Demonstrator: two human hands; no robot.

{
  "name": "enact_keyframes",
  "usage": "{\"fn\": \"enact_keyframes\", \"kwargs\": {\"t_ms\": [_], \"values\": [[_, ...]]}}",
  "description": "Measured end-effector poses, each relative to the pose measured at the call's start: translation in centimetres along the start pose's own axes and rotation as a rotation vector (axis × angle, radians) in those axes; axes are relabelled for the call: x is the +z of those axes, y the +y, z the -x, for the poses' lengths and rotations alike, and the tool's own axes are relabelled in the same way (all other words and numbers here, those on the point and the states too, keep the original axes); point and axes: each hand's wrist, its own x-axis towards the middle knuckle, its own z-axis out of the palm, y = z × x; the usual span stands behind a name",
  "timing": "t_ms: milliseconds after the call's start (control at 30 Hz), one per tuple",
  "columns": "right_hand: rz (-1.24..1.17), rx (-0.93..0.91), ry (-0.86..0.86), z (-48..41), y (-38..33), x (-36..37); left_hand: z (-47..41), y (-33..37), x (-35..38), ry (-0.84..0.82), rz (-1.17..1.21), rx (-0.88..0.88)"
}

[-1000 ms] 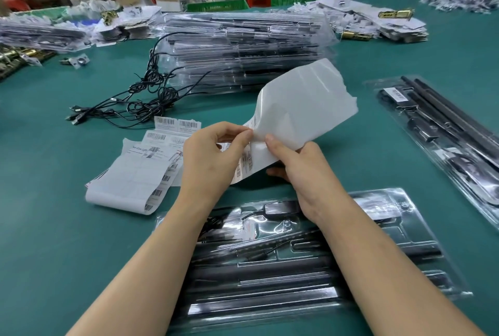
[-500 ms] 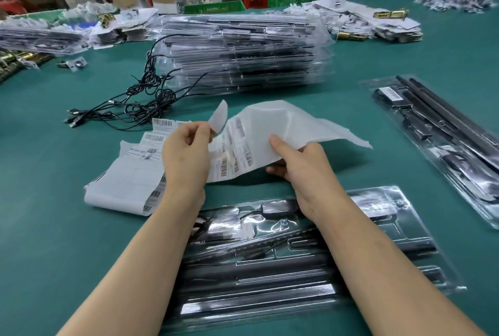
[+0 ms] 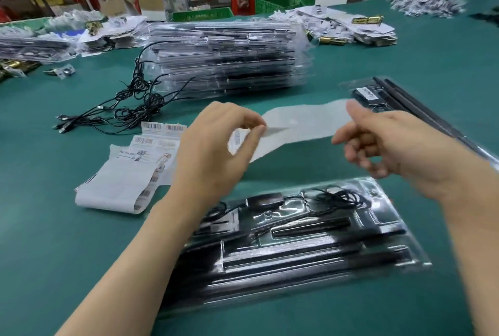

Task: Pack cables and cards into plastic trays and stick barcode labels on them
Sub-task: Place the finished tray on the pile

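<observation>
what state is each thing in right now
left hand: pinches barcode label
right hand: holds backing sheet by its end
near tray: filled, lying flat
tray stack: piled high
loose cables: tangled
label sheets: lying curled

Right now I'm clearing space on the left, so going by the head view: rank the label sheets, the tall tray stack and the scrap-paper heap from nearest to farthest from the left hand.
1. The label sheets, on the table just left of the left hand.
2. The tall tray stack, mid-table, behind the hand.
3. The scrap-paper heap, at the table's far right corner.
</observation>
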Motion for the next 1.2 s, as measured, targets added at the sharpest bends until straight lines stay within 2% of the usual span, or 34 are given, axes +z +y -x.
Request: {"fn": "enact_keyframes", "kwargs": {"t_ms": [67, 133, 367, 600, 833, 933, 1200], "values": [[-0.028, 0.033, -0.082, 0.5, 0.1, -0.9, 0.2, 1.3, 0.3, -0.038, -0.063, 0.196], [0.005, 0.054, -0.129, 1.0, 0.6, -1.3, 0.7, 2.4, 0.8, -0.058, -0.127, 0.302], [0.219, 0.057, -0.195, 3.1, 2.7, -1.2, 4.0, 3.6, 1.6, -0.044, -0.204, 0.456], [0.138, 0.044, -0.270, 3.5, 3.7, -0.4, 4.3, 3.9, 1.4, -0.059, -0.201, 0.497], [0.160, -0.056, -0.121, 2.7, 4.5, -0.7, 3.9, 4.3, 1.9, -0.172, -0.226, 0.512], [0.296, -0.127, -0.046, 2.0, 4.8, -1.1, 3.4, 4.6, 2.7, -0.251, -0.245, 0.508], [0.607, -0.170, 0.031, 1.1, 5.8, -1.0, 2.9, 3.8, 4.4, -0.397, -0.186, 0.481]]}}
